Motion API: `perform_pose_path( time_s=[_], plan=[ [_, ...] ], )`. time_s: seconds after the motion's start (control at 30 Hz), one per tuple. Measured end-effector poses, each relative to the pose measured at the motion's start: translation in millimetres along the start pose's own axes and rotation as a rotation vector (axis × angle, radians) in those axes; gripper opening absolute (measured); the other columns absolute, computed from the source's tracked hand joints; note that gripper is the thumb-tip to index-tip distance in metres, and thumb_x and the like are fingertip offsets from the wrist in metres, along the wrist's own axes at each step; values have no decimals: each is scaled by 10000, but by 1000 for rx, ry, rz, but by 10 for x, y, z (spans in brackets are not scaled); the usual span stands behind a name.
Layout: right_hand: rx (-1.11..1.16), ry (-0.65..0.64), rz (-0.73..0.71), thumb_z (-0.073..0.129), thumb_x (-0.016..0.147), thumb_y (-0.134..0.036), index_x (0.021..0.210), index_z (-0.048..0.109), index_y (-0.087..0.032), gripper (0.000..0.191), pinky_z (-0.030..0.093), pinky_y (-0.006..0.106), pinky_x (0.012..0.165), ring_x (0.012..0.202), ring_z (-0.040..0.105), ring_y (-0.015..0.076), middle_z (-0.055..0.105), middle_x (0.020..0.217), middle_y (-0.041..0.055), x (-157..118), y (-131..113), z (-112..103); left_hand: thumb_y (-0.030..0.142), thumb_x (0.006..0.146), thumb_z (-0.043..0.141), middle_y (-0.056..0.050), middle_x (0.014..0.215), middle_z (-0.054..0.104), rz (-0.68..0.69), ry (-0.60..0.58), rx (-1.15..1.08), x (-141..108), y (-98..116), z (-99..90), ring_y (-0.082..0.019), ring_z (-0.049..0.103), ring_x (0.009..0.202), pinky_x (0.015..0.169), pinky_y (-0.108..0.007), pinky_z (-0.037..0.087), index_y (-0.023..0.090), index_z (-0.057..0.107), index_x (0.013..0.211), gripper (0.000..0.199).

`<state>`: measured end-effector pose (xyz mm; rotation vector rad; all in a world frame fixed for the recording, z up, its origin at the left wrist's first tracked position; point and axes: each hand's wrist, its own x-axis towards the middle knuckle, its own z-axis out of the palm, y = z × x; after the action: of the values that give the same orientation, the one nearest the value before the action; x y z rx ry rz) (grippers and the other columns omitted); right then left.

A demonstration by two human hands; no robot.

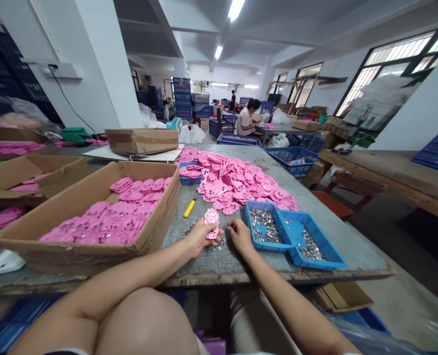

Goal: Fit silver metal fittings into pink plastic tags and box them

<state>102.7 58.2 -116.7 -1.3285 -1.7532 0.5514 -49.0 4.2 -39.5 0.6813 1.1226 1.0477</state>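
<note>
My left hand point(200, 237) is closed on a pink plastic piece point(212, 222), held upright above small metal parts point(218, 243) scattered on the table. Just right of it, my right hand point(240, 235) rests near the table surface with its fingers bent together; whatever may be between the fingertips is too small to make out. A large heap of pink pieces point(237, 177) lies beyond both hands. Two blue trays point(286, 246) with small silvery metal parts sit beside my right hand. The yellow handle of a tool point(190, 208) lies beyond my left hand.
At the left, a cardboard box point(74, 254) holds rows of pink pieces. Behind it are another cardboard box point(141, 142) and a small blue tray point(190, 180). The table's front edge point(219, 280) is near my legs. A person point(245, 121) sits at a farther table.
</note>
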Motion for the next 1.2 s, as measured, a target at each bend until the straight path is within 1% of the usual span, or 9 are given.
perform_pose_path(
  time_s=[0.2, 0.4, 0.47, 0.6, 0.67, 0.77, 0.87, 1.03, 1.2],
  plan=[
    [127, 1, -23, 553, 668, -222, 646, 611, -215, 62, 462, 299, 640, 634, 567, 172, 645, 680, 23, -17, -11, -35, 131, 821, 574, -18, 616, 654, 12, -7, 3, -12, -5, -22, -92, 559, 417, 367, -163, 386, 159, 474, 852, 109],
    [234, 31, -10, 604, 670, -305, 626, 610, -215, 100, 436, 285, 577, 553, 526, 153, 634, 605, 7, -43, -26, -60, 105, 737, 625, -15, 632, 655, 37, 11, 2, -2, -15, -69, -94, 568, 435, 380, -168, 388, 160, 480, 832, 182],
    [272, 39, -11, 610, 677, -323, 635, 611, -214, 116, 446, 283, 579, 565, 538, 153, 645, 619, 10, -53, -51, -64, 79, 690, 652, 3, 615, 641, 45, 32, 2, 5, -34, -87, -89, 563, 432, 377, -163, 379, 165, 470, 811, 236],
    [351, 22, -33, 633, 699, -340, 640, 620, -212, 141, 482, 290, 635, 667, 597, 166, 681, 701, 28, -90, -176, -83, 53, 598, 712, 38, 556, 597, 47, 42, -1, -9, -54, -105, -84, 549, 421, 371, -155, 355, 170, 467, 775, 324],
    [398, -27, -78, 660, 701, -326, 644, 641, -215, 126, 476, 284, 635, 687, 602, 165, 690, 733, 32, -121, -254, -106, 60, 584, 720, 28, 562, 604, 50, 26, -4, -34, -44, -101, -83, 551, 431, 384, -160, 366, 165, 481, 759, 313],
    [447, -94, -154, 686, 701, -290, 647, 665, -222, 90, 444, 269, 587, 661, 591, 154, 690, 745, 31, -165, -338, -149, 59, 583, 705, 8, 572, 616, 59, -9, -7, -71, -22, -86, -84, 552, 444, 403, -171, 383, 153, 501, 730, 269],
    [452, -98, -190, 696, 708, -268, 648, 671, -226, 77, 431, 262, 562, 641, 587, 147, 688, 748, 29, -186, -365, -185, 60, 566, 715, 18, 542, 591, 75, -53, -15, -84, -20, -78, -92, 551, 442, 406, -178, 381, 153, 505, 726, 281],
    [464, -61, -252, 704, 711, -236, 614, 649, -226, 112, 470, 272, 614, 686, 616, 157, 667, 704, 18, -168, -386, -221, 94, 553, 763, 2, 587, 610, 65, -153, -36, -92, -32, -87, -100, 570, 465, 420, -188, 397, 144, 518, 746, 316],
    [466, -127, -272, 718, 728, -285, 633, 682, -228, 116, 496, 291, 638, 698, 624, 164, 665, 729, 29, -139, -443, -292, 56, 564, 720, 3, 584, 605, 37, -167, -62, -124, -7, -85, -100, 569, 464, 430, -193, 400, 140, 517, 768, 300]
  ],
)
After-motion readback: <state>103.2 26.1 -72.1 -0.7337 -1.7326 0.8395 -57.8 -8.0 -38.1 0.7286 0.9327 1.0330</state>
